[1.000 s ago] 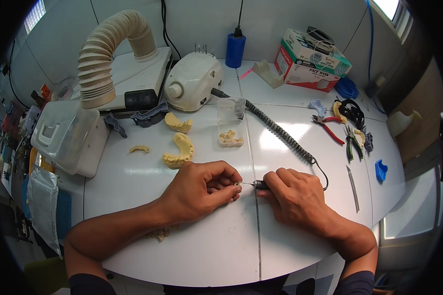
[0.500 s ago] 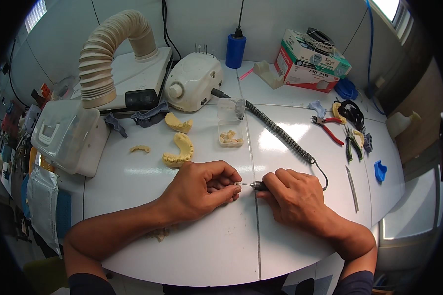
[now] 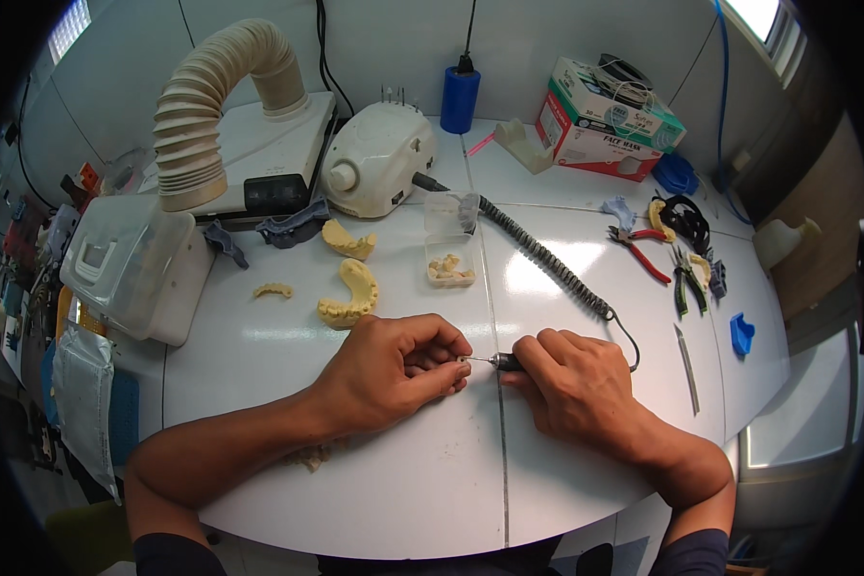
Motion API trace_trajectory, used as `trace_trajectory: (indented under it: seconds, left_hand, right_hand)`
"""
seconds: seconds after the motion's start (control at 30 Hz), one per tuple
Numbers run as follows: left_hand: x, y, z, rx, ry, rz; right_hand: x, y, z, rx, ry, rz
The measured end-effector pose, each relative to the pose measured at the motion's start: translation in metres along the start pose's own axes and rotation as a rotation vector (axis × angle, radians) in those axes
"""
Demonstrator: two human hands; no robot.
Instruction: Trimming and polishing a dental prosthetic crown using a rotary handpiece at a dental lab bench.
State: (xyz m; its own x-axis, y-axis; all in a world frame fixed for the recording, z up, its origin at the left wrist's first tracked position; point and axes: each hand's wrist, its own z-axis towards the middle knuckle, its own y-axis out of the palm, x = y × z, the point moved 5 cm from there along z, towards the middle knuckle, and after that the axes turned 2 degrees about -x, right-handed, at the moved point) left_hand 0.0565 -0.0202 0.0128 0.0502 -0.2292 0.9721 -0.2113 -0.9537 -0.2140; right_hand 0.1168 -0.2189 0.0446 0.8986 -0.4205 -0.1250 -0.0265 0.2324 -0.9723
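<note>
Worktop [image 3: 413, 504]: white, glossy, curved along the near edge, crossed by dark seams; set against a pale panelled wall [image 3: 394, 48], window [image 3: 756, 17] high between 1 and 2 o'clock. Clock positions read from the bit's tip, 12 lying away from the person.

Left hand [image 3: 384, 374]: fingers and thumb pinched narrow on a small pale piece [image 3: 462, 360], mostly hidden in the grip, over the middle of the worktop.

Right hand [image 3: 581, 384]: fingers curled round a dark rotary handpiece [image 3: 509, 362]. Long axis: 3 to 9 o'clock, nearly straight across the view. Slim metal bit [image 3: 482, 359] points to 9, its tip at the small pale piece; contact too small to tell.

Near items: clear box [image 3: 450, 282], lid raised, pale fragments [image 3: 445, 265] inside, 12 o'clock; yellow horseshoe-shaped cast [image 3: 360, 286], 10; second yellow cast [image 3: 346, 240], between 10 and 11; small yellow arch [image 3: 274, 290], towards 10; tan scraps [image 3: 312, 457], 8.

Farther items: coiled dark cord [image 3: 545, 257], 1 to 2; red-handled pliers [image 3: 651, 266], 2; green-and-black pliers [image 3: 684, 291], between 2 and 3; slim metal tool [image 3: 688, 372], 3.

Outermost: white control unit [image 3: 379, 158], 11; ribbed hose [image 3: 230, 58], between 10 and 11; blue cylinder [image 3: 459, 101], 12; two stacked cartons [image 3: 595, 142], 1.
</note>
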Motion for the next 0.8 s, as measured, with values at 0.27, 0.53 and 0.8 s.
trace_trajectory:
  seconds: [0.27, 0.53, 0.8]
  left_hand:
    - [-0.0032, -0.002, -0.0016, 0.003, -0.005, -0.014]
    - [-0.0006, -0.0003, -0.0004, 0.002, 0.012, -0.012]
    - [-0.0003, -0.0004, -0.0003, 0.001, 0.012, 0.007]
  right_hand:
    - [-0.0024, 0.0004, 0.0026, -0.007, -0.019, -0.01]
    - [-0.0005, -0.0002, 0.0007, 0.0, -0.007, -0.02]
    - [0.0003, 0.0, 0.0006, -0.003, -0.006, -0.026]
